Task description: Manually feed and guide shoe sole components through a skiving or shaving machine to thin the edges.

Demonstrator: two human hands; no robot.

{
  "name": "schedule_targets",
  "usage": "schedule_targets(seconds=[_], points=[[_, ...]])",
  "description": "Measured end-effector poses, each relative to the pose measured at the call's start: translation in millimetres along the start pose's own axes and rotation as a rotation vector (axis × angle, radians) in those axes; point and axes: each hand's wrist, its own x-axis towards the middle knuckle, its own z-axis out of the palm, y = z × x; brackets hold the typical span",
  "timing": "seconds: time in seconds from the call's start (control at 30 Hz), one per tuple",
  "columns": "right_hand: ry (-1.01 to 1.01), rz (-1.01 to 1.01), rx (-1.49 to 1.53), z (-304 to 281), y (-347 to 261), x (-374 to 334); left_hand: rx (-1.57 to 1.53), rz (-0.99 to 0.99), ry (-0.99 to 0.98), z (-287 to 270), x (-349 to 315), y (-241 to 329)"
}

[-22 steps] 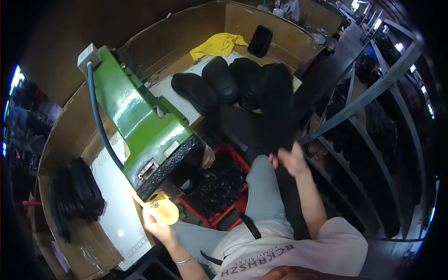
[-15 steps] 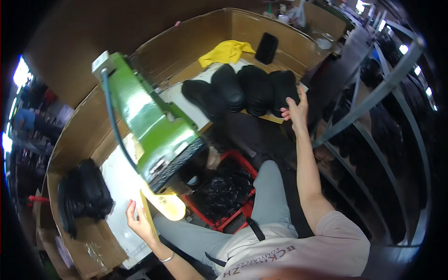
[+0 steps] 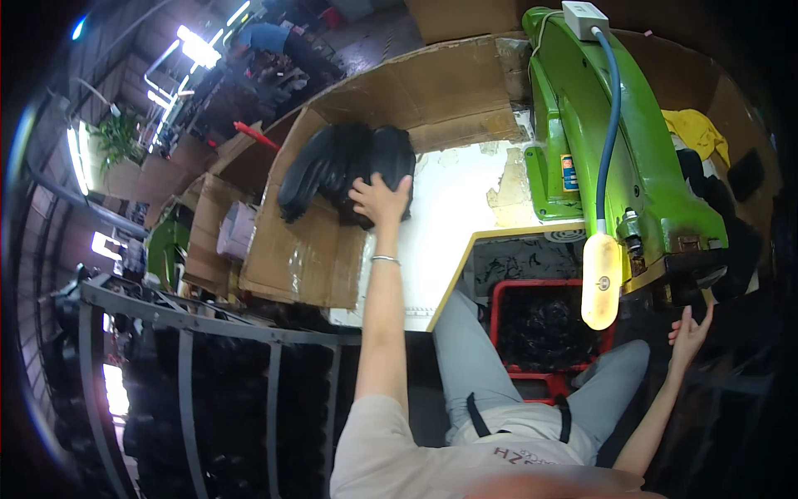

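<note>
My left hand (image 3: 381,200) reaches out to a stack of black, sole-shaped pieces (image 3: 337,170) on the left of the white worktop. Its fingers are spread and rest against the near side of the stack, not wrapped round a piece. Beside the green machine's (image 3: 640,133) working end, at the right, is my right hand (image 3: 688,337). Its index finger points up and the others are loosely bent, with nothing visible in them. A lamp with a yellowish head (image 3: 602,283) hangs at the machine's front. More black pieces (image 3: 706,187) show partly behind the machine.
Cardboard walls (image 3: 416,91) edge the white worktop (image 3: 449,187). Below its cut-out a red-framed bin (image 3: 544,368) with black plastic stands between my legs. A grey metal rack (image 3: 187,324) is at the lower left. A yellow cloth (image 3: 700,133) lies behind the machine.
My view has swung to the left. The left hand has moved from the worktop's near edge to the black stack. The right hand has come away from the far black pieces, back beside the machine.
</note>
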Motion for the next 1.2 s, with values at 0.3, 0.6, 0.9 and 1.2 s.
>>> schedule_targets(seconds=[0.3,0.6,0.9,1.2], points=[[-0.327,0.040,0.027,59,24,-66,-0.020,0.024,0.045,-1,-6,10],[-0.946,0.313,0.249,73,22,-124,-0.875,0.313,0.018,-88,-191,-18],[-0.966,0.684,0.696,39,15,-130,-1.676,0.341,-0.746,-110,-286,56],[-0.607,0.549,0.640,-9,31,-195,-1.584,-0.112,-1.209,-119,-325,181]])
